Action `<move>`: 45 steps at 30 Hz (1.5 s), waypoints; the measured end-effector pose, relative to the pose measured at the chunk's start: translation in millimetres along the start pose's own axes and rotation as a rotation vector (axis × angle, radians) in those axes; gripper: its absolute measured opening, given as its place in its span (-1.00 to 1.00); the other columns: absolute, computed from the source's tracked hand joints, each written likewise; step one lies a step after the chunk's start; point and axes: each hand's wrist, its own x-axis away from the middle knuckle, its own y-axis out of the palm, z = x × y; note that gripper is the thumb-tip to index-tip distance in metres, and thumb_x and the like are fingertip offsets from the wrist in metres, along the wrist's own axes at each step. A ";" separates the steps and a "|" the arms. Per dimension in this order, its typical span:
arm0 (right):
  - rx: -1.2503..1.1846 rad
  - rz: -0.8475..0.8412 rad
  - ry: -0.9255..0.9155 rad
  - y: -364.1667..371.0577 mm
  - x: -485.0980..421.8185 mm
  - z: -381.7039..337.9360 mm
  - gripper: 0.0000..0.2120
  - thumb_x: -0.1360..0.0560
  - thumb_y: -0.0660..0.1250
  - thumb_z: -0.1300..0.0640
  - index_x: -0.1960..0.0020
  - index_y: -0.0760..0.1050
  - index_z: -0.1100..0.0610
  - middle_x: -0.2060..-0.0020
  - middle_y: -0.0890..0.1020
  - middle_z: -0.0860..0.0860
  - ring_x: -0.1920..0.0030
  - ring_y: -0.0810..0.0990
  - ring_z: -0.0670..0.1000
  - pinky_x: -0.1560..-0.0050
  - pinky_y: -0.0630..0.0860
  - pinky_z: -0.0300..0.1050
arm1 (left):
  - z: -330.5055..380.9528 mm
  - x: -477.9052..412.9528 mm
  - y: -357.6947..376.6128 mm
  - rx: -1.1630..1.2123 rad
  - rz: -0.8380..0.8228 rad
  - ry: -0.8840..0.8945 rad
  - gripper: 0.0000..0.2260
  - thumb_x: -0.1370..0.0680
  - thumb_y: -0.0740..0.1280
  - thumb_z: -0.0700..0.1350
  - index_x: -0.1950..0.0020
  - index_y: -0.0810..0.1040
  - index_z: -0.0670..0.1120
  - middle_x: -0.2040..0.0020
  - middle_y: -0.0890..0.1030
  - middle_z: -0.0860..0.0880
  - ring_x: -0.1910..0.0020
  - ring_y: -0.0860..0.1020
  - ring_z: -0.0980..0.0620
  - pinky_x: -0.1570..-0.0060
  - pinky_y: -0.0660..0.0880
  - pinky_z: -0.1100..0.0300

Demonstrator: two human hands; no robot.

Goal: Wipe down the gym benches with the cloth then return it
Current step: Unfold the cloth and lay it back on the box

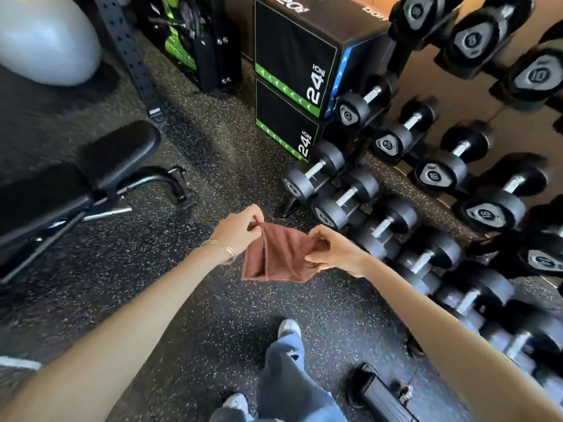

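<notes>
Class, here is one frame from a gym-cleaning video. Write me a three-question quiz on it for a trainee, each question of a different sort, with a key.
1. Short answer: on which side of the person does the black bench stand, left or right?
2. Multiple choice: the brown cloth is held by A) the left hand only, B) the right hand only, C) both hands.
3. True or false: the brown cloth lies spread on the black bench.

Key
1. Left.
2. C: the left hand pinches its top edge and the right hand grips its right side.
3. False: it hangs between the two hands, apart from the black bench.
</notes>
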 end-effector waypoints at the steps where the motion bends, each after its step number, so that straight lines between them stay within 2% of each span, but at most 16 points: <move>1: 0.038 0.016 -0.011 -10.2 -10.3 -8.3 -0.66 -0.42 0.39 0.37 0.04 0.41 -0.02 -0.02 0.49 0.05 0.05 0.57 0.09 0.03 0.62 0.07 | 0.0 -10.5 -4.3 0.012 -0.023 -0.019 -0.87 -0.55 0.24 -0.16 -0.06 0.46 0.01 -0.03 0.65 -0.06 -0.01 0.61 -0.14 0.01 0.52 -0.02; 3: 0.253 0.106 -0.081 -31.0 -33.6 -25.5 -0.71 -0.43 0.37 0.33 0.01 0.43 0.00 0.05 0.55 0.03 0.09 0.55 0.04 0.01 0.56 0.00 | 1.4 -33.9 -13.2 0.024 -0.061 -0.033 -0.77 -0.56 0.21 -0.19 -0.12 0.50 0.07 -0.12 0.63 -0.01 -0.02 0.61 -0.12 0.00 0.52 -0.04; 5: 0.462 0.177 -0.170 -43.7 -53.2 -39.4 -0.74 -0.43 0.37 0.30 -0.07 0.47 0.09 0.03 0.60 0.06 0.06 0.52 0.03 0.01 0.45 -0.11 | 1.8 -53.4 -20.4 -0.008 -0.061 -0.034 -0.73 -0.56 0.19 -0.19 -0.15 0.53 0.11 -0.13 0.63 0.02 0.01 0.60 -0.07 -0.02 0.52 -0.02; 7: 0.548 0.205 -0.218 -58.8 -76.4 -54.3 -0.74 -0.42 0.37 0.27 -0.10 0.51 0.13 0.02 0.62 0.06 0.03 0.53 0.02 -0.01 0.45 -0.09 | 1.3 -75.9 -28.1 -0.022 -0.014 -0.064 -0.73 -0.57 0.19 -0.17 -0.15 0.55 0.12 -0.12 0.63 0.03 0.02 0.59 -0.04 -0.02 0.52 0.02; 9: 0.637 0.223 -0.231 -71.7 -98.5 -68.8 -0.82 -0.40 0.38 0.22 0.01 0.55 0.08 0.10 0.63 0.07 0.03 0.57 0.08 0.01 0.51 -0.02 | -1.5 -94.3 -35.1 -0.054 0.038 -0.088 -0.75 -0.58 0.19 -0.13 -0.15 0.55 0.13 -0.11 0.64 0.03 0.08 0.57 -0.01 0.03 0.50 0.09; 11: 0.753 0.218 -0.242 -81.6 -120.0 -81.3 -0.88 -0.38 0.38 0.17 0.15 0.50 -0.02 0.18 0.57 0.04 0.01 0.52 0.12 -0.01 0.49 0.05 | -7.1 -109.2 -41.1 -0.115 0.062 -0.103 -0.75 -0.58 0.20 -0.11 -0.16 0.54 0.15 -0.06 0.65 0.01 0.20 0.52 0.00 0.14 0.44 0.15; 13: 0.828 0.227 -0.242 -85.8 -138.2 -94.8 -0.91 -0.37 0.38 0.13 0.14 0.52 -0.02 0.17 0.55 0.04 -0.01 0.43 0.09 -0.01 0.46 0.03 | -14.8 -122.3 -47.7 -0.159 0.066 -0.131 -0.75 -0.58 0.20 -0.09 -0.18 0.52 0.15 -0.08 0.65 0.01 0.13 0.57 -0.04 0.10 0.47 0.11; 16: 0.857 0.218 -0.272 -87.4 -170.4 -115.9 -0.88 -0.36 0.38 0.13 0.10 0.58 0.06 0.15 0.60 0.08 0.01 0.47 0.10 0.09 0.47 -0.04 | -33.5 -145.4 -61.2 -0.141 0.049 -0.167 -0.76 -0.58 0.20 -0.09 -0.20 0.51 0.13 -0.15 0.62 0.01 -0.05 0.59 -0.07 -0.05 0.51 0.03; 21: 0.796 0.189 -0.247 -82.7 -230.8 -160.7 -0.86 -0.37 0.38 0.14 0.07 0.56 0.09 0.15 0.65 0.09 0.11 0.58 0.10 0.10 0.54 0.01 | -73.4 -194.1 -102.5 -0.212 0.036 -0.132 -0.76 -0.57 0.19 -0.09 -0.20 0.50 0.11 -0.12 0.63 -0.03 -0.02 0.59 -0.10 0.04 0.51 0.06; 26: 0.770 0.209 -0.201 -62.8 -292.9 -210.0 -0.88 -0.37 0.37 0.15 0.09 0.54 0.07 0.18 0.64 0.06 0.17 0.58 0.05 0.18 0.52 -0.06 | -117.7 -247.8 -162.1 -0.573 0.023 0.112 -0.76 -0.57 0.14 -0.10 -0.23 0.42 0.01 -0.07 0.61 -0.05 -0.04 0.58 -0.09 0.00 0.42 0.06; 28: 0.789 0.221 -0.174 -55.6 -312.1 -228.9 -0.87 -0.36 0.36 0.13 0.10 0.51 -0.01 0.19 0.62 0.00 0.17 0.57 0.04 0.21 0.50 -0.10 | -132.3 -264.1 -183.6 -0.643 0.002 0.175 -0.77 -0.57 0.15 -0.10 -0.21 0.41 -0.02 -0.01 0.62 -0.05 0.01 0.59 -0.10 0.07 0.39 0.08; 31: 0.838 0.278 -0.142 -48.0 -337.1 -252.7 -0.86 -0.34 0.36 0.08 0.15 0.46 -0.10 0.24 0.57 -0.07 0.20 0.52 0.01 0.27 0.36 -0.18 | -153.0 -291.1 -212.8 -0.676 0.002 0.225 -0.78 -0.56 0.16 -0.10 -0.19 0.42 -0.03 0.01 0.63 -0.04 0.04 0.60 -0.09 0.14 0.36 0.11; 36: 0.904 0.320 -0.186 -54.0 -368.8 -282.2 -0.83 -0.37 0.37 0.04 0.04 0.51 -0.02 0.12 0.56 0.03 0.10 0.54 0.09 0.21 0.37 -0.15 | -172.8 -336.7 -246.0 -0.674 0.034 0.295 -0.80 -0.55 0.17 -0.07 -0.16 0.44 0.00 0.02 0.62 0.02 0.04 0.59 -0.03 -0.03 0.38 0.07; 42: 0.995 0.295 -0.248 -83.6 -428.0 -313.8 -0.74 -0.41 0.42 -0.03 -0.05 0.52 0.02 0.07 0.55 0.07 -0.02 0.50 0.10 0.13 0.34 -0.14 | -190.5 -400.9 -268.5 -0.638 0.079 0.295 -0.79 -0.55 0.18 -0.05 -0.17 0.46 0.01 0.04 0.62 0.05 0.06 0.60 0.00 -0.03 0.37 0.09; 45: 1.026 0.253 -0.300 -106.3 -463.2 -325.2 -0.67 -0.43 0.40 -0.12 -0.08 0.51 0.05 0.07 0.56 0.10 -0.04 0.49 0.11 0.04 0.39 -0.06 | -195.6 -442.1 -279.8 -0.634 0.083 0.278 -0.80 -0.56 0.17 -0.06 -0.16 0.46 0.02 0.03 0.62 0.06 0.06 0.59 0.01 -0.03 0.37 0.10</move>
